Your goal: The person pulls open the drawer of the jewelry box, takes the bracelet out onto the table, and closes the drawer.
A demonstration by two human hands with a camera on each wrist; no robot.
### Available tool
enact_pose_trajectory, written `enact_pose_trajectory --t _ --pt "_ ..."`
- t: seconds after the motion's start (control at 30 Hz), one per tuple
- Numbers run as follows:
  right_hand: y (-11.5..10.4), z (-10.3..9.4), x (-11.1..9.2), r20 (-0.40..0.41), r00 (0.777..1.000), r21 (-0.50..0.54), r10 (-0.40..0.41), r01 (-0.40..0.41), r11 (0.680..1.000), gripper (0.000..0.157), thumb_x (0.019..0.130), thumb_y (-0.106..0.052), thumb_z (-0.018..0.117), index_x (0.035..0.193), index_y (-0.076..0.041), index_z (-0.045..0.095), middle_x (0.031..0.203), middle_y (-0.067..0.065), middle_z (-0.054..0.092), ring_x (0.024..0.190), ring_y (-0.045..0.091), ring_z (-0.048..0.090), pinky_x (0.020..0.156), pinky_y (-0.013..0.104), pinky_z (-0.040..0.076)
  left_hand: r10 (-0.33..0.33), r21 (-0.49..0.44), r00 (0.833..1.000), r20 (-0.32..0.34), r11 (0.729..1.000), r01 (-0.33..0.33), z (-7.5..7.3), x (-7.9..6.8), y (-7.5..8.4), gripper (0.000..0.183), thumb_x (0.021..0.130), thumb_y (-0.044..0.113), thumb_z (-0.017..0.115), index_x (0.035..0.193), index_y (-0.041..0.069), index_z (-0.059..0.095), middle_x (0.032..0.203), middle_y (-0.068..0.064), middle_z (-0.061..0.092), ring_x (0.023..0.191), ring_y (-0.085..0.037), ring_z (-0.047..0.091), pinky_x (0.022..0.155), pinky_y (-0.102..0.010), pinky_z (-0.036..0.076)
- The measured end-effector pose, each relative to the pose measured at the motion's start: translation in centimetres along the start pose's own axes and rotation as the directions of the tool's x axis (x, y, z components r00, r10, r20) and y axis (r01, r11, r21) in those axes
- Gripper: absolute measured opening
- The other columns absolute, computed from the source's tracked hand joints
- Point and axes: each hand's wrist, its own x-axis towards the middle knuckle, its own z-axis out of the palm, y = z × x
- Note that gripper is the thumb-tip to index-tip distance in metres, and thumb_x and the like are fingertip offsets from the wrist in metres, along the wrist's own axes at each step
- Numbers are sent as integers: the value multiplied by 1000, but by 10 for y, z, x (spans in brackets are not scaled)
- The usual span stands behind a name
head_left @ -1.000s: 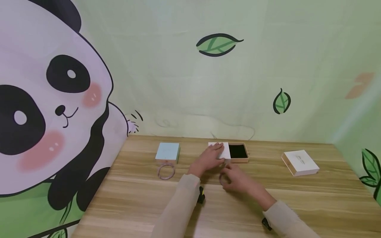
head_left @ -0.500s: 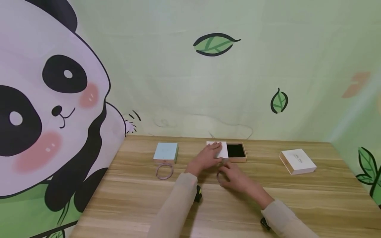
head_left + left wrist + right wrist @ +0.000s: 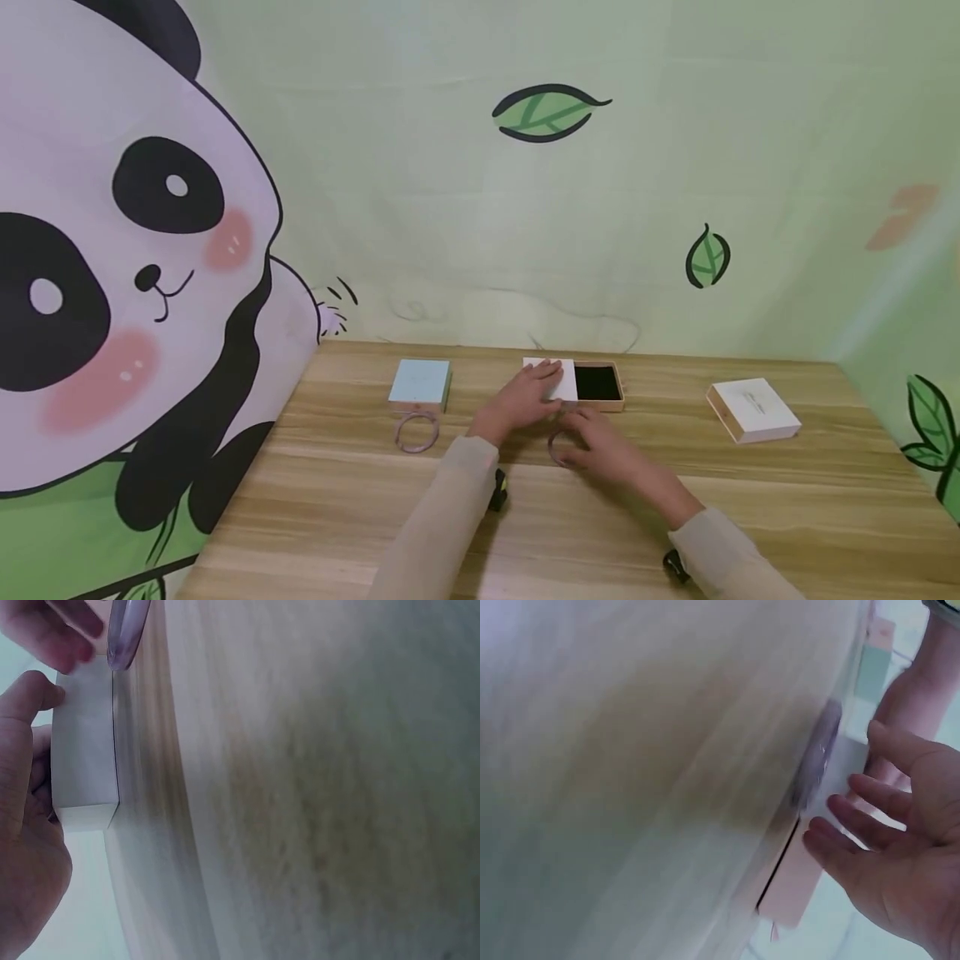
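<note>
A drawer-style gift box, with its white sleeve (image 3: 567,383) on the left and its black-lined tray (image 3: 597,383) slid out to the right, lies at the back middle of the table. My left hand (image 3: 521,398) rests on the sleeve with fingers extended over its top; in the left wrist view the thumb (image 3: 34,694) touches its edge. A pale purple bangle (image 3: 553,450) lies just in front of the box. Beside it is my right hand (image 3: 603,446); in the right wrist view its relaxed fingers (image 3: 870,825) stand apart from the bangle (image 3: 817,761).
At the left stands a light blue box (image 3: 420,382), with another purple bangle (image 3: 417,433) in front of it. A white-topped box (image 3: 753,408) sits at the right. Behind the wooden table (image 3: 300,517) hangs a green cloth (image 3: 450,208) printed with a panda.
My right hand has shifted slightly right, and its fingers have come away from the bangle, which now lies by itself. The left hand stays on the sleeve.
</note>
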Motion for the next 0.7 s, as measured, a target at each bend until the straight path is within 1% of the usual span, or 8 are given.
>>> enact_pose_trajectory --t 0.07,0.13,0.2,0.3,0.4,0.47,0.57,0.7 --pt "4 -5 -1 -75 996 17 42 -41 999 31 93 -2 70 122 8 64 126 27 61 117 44 60 97 57 51 2 12 1000 0 1000 -2 1 0 0 62 107 39 48 158 7 34 167 -3 26 155 -20 20 126 -37 13" --pt "9 -10 -1 -164 982 1 97 -99 995 30 93 1 67 123 8 64 120 25 64 110 41 64 91 54 55 3 14 1000 -5 1000 -3 2 1 0 62 106 39 48 158 7 34 167 -3 26 155 -20 20 126 -37 14" --pt "15 -17 -2 -252 955 -32 157 -171 985 28 92 2 67 120 7 66 114 24 66 104 40 66 86 53 56 0 4 1000 -8 1000 0 2 1 -1 62 106 39 49 158 7 35 166 -3 27 155 -20 20 126 -37 14" --pt "25 -26 -4 -313 918 -34 242 -265 964 30 92 3 64 122 8 65 114 27 66 104 42 66 82 51 57 -8 -4 1000 -7 1000 8 2 0 -1 62 106 38 50 157 7 35 166 -3 27 155 -21 21 126 -37 14" --pt "34 -31 -6 -322 893 -16 315 -338 941 35 93 1 61 126 12 62 118 33 63 108 46 63 81 52 57 -16 3 1000 2 1000 16 0 -1 0 62 106 39 49 158 7 35 167 -3 27 155 -21 20 126 -37 13" --pt "38 -34 -6 -296 882 15 368 -380 925 38 94 0 58 130 14 58 122 35 61 111 48 62 83 53 56 -20 16 1000 6 1000 20 0 -1 1 62 106 39 48 158 8 34 167 -3 26 155 -21 20 126 -36 13" --pt "40 -37 -5 -240 872 74 428 -423 903 42 96 -3 57 134 17 54 126 37 60 115 48 61 90 55 55 -22 39 1000 8 999 21 0 -1 3 62 106 40 47 159 8 34 167 -3 26 155 -20 20 126 -37 13" --pt "42 -35 -3 -183 865 134 467 -449 884 46 97 -5 57 136 19 49 127 37 60 114 46 62 96 55 52 -27 49 1000 0 998 27 2 1 4 62 106 39 47 159 8 35 167 -2 26 155 -20 20 126 -37 13"
